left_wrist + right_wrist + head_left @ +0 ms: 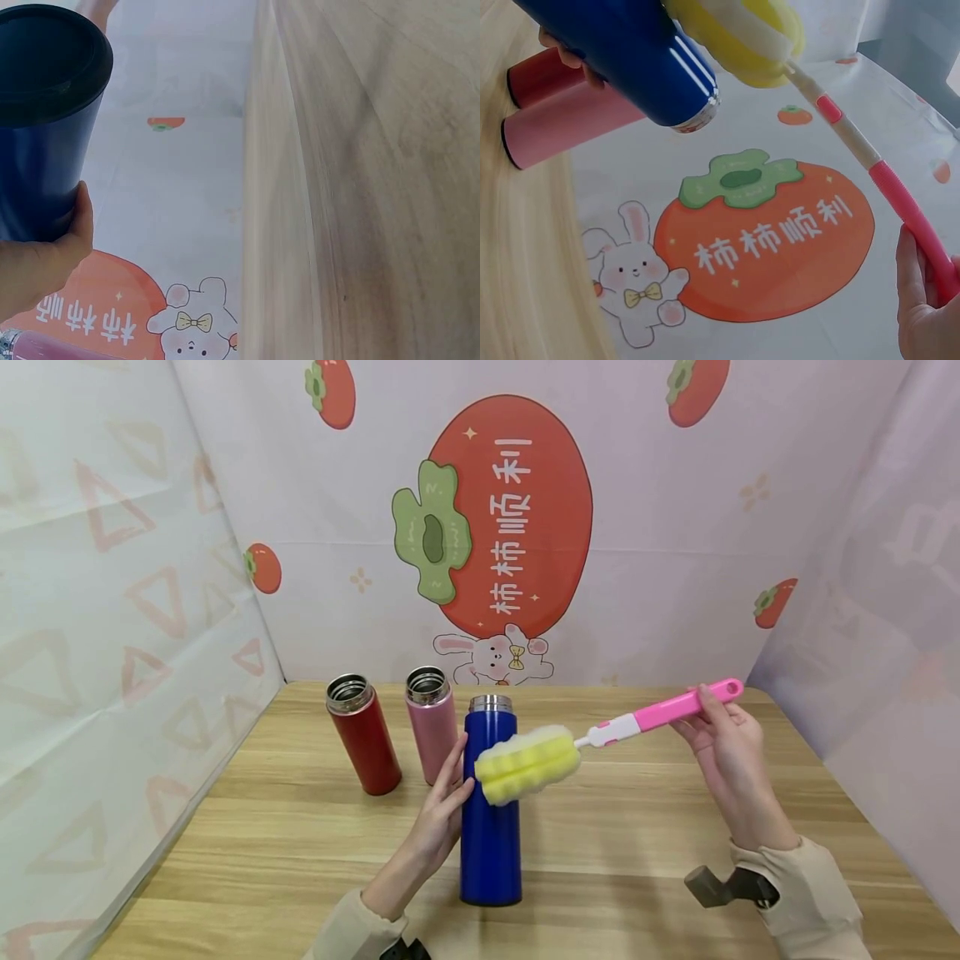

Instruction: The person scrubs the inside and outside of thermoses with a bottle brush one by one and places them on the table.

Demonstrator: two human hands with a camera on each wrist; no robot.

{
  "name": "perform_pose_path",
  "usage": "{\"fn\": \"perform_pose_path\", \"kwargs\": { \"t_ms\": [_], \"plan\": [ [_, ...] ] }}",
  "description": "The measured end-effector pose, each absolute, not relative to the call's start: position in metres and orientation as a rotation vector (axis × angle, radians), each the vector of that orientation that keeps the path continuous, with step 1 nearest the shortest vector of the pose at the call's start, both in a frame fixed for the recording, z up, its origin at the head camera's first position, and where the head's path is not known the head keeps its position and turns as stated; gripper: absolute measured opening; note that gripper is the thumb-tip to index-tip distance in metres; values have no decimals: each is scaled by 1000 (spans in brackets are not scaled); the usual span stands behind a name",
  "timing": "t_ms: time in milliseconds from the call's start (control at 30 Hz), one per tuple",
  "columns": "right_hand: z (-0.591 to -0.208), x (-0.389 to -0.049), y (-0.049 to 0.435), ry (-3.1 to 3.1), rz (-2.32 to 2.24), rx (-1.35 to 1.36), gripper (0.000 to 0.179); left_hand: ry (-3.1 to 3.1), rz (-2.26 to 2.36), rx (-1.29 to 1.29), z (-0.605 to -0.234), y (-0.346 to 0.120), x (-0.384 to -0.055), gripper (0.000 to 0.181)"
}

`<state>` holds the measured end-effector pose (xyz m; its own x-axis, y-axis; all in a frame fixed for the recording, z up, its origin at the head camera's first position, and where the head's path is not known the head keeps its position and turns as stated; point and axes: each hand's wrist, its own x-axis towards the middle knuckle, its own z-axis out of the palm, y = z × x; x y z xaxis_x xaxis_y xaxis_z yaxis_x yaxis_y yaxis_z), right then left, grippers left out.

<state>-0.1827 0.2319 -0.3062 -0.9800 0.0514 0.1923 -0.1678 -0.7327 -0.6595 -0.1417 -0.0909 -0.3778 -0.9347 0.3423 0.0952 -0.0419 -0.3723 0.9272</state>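
Note:
My left hand grips a blue thermos bottle from its left side. The bottle stands upright with its steel neck uncovered, and its dark base shows in the left wrist view, raised off the table. In my right hand is a bottle brush, pinched near the end of its pink handle. The yellow and white sponge head points left and overlaps the blue bottle in the head view. In the right wrist view the sponge is beside the bottle's body, above its neck.
Two more thermos bottles without lids, one red and one pink, stand behind and left of the blue one. The wooden table ends at a printed cloth backdrop, with cloth walls on both sides.

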Motion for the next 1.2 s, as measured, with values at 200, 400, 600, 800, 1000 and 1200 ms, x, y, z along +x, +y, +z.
{"fn": "perform_pose_path", "kwargs": {
  "t_ms": [200,400,600,800,1000,1200],
  "plan": [
    [-301,-188,233,-972,2791,202,14,1594,2381,386,-378,-92,-141,55],
    [-298,-190,235,-894,2773,161,14,1566,2380,383,-379,-93,-139,55],
    [-297,-190,235,-894,2742,110,16,1552,2385,397,-380,-92,-140,55],
    [-297,-191,237,-838,2735,111,18,1592,2356,390,-380,-93,-140,56],
    [-297,-192,241,-732,2724,125,14,1749,2273,343,-384,-95,-139,68],
    [-297,-188,246,-714,2725,90,16,1863,2231,265,-387,-94,-139,72]
  ]
}}
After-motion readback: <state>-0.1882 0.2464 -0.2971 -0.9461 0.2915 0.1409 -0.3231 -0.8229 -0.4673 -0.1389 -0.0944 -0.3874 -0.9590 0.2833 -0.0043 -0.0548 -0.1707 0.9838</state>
